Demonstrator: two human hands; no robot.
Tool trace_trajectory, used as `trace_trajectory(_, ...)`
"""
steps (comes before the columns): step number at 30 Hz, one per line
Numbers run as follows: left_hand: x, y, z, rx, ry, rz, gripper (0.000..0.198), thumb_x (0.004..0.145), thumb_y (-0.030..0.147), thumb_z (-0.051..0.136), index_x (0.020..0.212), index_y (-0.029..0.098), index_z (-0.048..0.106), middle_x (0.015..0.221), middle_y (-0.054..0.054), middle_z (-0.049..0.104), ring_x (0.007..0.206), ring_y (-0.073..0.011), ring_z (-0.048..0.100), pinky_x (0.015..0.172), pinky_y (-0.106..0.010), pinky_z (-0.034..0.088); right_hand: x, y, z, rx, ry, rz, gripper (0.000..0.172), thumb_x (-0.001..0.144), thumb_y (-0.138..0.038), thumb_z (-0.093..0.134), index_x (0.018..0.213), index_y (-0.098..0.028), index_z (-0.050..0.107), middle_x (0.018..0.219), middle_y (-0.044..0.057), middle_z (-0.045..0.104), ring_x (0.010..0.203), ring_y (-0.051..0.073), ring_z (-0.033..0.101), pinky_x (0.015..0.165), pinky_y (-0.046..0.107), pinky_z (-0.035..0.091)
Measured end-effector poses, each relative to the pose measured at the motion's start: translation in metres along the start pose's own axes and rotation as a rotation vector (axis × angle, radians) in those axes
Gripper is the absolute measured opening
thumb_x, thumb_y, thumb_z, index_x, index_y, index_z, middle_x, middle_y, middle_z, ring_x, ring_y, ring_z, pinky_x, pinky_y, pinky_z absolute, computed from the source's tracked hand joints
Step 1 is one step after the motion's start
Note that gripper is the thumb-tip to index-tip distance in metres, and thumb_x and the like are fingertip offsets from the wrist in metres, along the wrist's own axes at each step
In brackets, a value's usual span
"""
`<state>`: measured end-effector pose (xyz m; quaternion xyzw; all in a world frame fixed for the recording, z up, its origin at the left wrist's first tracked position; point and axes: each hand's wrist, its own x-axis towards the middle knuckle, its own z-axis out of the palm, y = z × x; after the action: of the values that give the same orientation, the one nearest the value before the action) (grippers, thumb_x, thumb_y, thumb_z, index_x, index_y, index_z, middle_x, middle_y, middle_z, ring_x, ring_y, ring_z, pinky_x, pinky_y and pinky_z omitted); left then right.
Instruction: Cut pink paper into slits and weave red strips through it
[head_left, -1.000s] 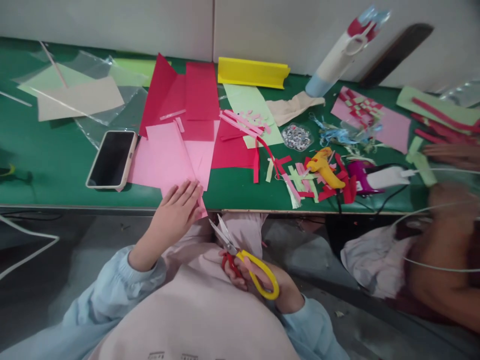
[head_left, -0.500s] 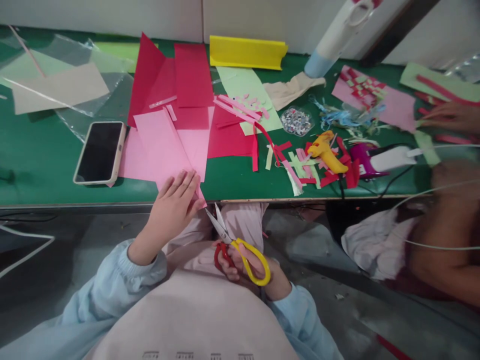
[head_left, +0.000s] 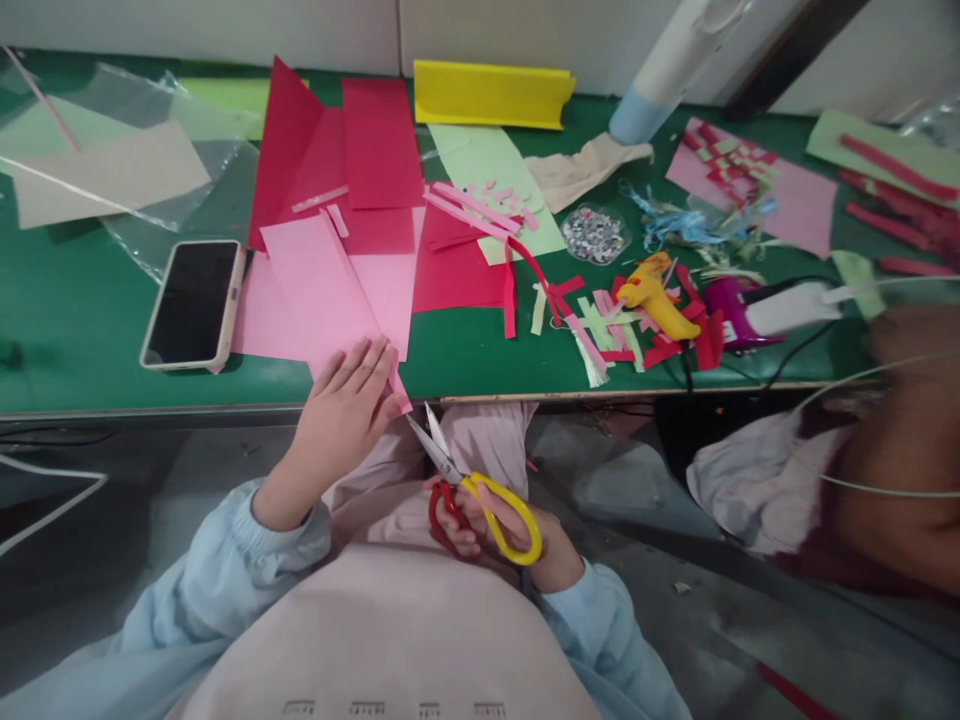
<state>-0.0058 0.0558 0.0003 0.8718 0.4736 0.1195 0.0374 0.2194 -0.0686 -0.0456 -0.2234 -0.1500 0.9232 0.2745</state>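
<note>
My left hand (head_left: pixel 341 405) lies flat, fingers stretched out, on a folded pink paper (head_left: pixel 319 270) at the table's front edge. One corner of this paper sticks out past the edge beside my thumb. In my right hand (head_left: pixel 476 520) is a pair of scissors (head_left: pixel 450 465) with one red and one yellow handle. Their blades are parted and point up toward that corner, just below it. Under the folded piece lies another pink sheet (head_left: pixel 274 325).
A phone (head_left: pixel 195 305) lies to the left. Red sheets (head_left: pixel 382 145) and a folded yellow sheet (head_left: pixel 491 95) are behind. To the right are a yellow glue gun (head_left: pixel 660 300), paper scraps (head_left: pixel 592 320) and a dish of beads (head_left: pixel 594 235). A person's arm (head_left: pixel 900 450) is at far right.
The other person's hand has drawn back from the red strips at the right. The view has shifted slightly; my hands, the paper and the scissors keep nearly the same pose.
</note>
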Motion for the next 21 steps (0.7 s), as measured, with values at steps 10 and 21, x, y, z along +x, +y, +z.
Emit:
trace_trajectory(10,0.001,0.002,-0.002,0.001,-0.004,-0.011,0.058,0.104,0.039,0.029,0.152,0.009,0.039,0.156,-0.015,0.043,0.149,-0.0296,0.033,0.122,-0.049,0.026,0.001,0.003,-0.007,0.019,-0.038,0.030,0.067,0.081,-0.071,0.065,0.122,-0.020,0.053,0.084,-0.002,0.046,0.058,0.006,0.037,0.051,0.023,0.026)
trace_trajectory(21,0.002,0.003,0.000,-0.051,0.017,-0.044,0.057,0.104,0.040,0.030,0.152,0.011,0.040,0.155,-0.015,0.044,0.148,-0.0289,0.034,0.122,-0.051,0.027,0.011,0.001,-0.004,0.083,-0.078,0.002,0.071,0.082,-0.071,0.061,0.129,-0.018,0.051,0.084,-0.001,0.045,0.058,0.007,0.036,0.050,0.022,0.028)
